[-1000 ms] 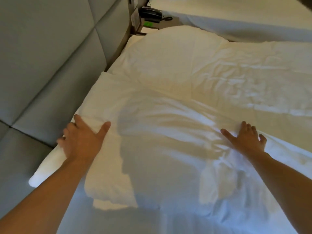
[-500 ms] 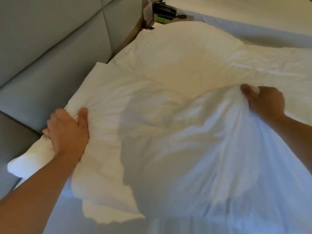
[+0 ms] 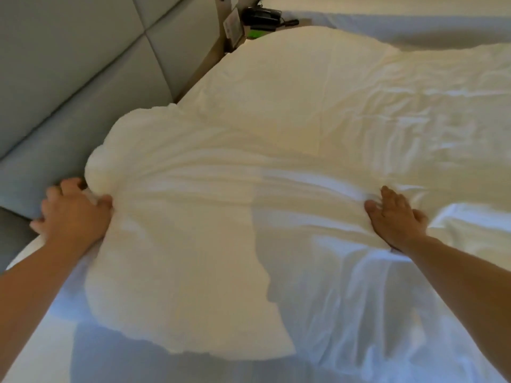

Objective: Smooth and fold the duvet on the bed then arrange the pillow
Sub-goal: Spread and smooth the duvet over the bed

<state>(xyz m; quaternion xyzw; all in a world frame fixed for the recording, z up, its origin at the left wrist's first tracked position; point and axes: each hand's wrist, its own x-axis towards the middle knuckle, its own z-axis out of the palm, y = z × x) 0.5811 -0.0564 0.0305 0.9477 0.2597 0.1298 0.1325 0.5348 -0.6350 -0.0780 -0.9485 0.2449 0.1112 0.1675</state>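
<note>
A white pillow (image 3: 193, 217) lies across the bed's head end, right in front of me, creased along its length. My left hand (image 3: 74, 214) grips its bunched left end beside the headboard, thumb on top and fingers curled round the edge. Flat on the pillow's right part rests my right hand (image 3: 395, 217), fingers straight. A second white pillow (image 3: 298, 78) lies just beyond. The wrinkled white duvet (image 3: 448, 111) spreads to the right of both pillows.
A grey padded headboard (image 3: 83, 78) runs along the left. Beyond the far pillow stands a nightstand with a black telephone (image 3: 261, 15). Another white bed (image 3: 414, 26) lies at the top right. The white sheet (image 3: 359, 327) covers the near part of the bed.
Both hands had lifted the pillow half a second ago; it is now back down on the bed. My right hand has let go and lies flat on it.
</note>
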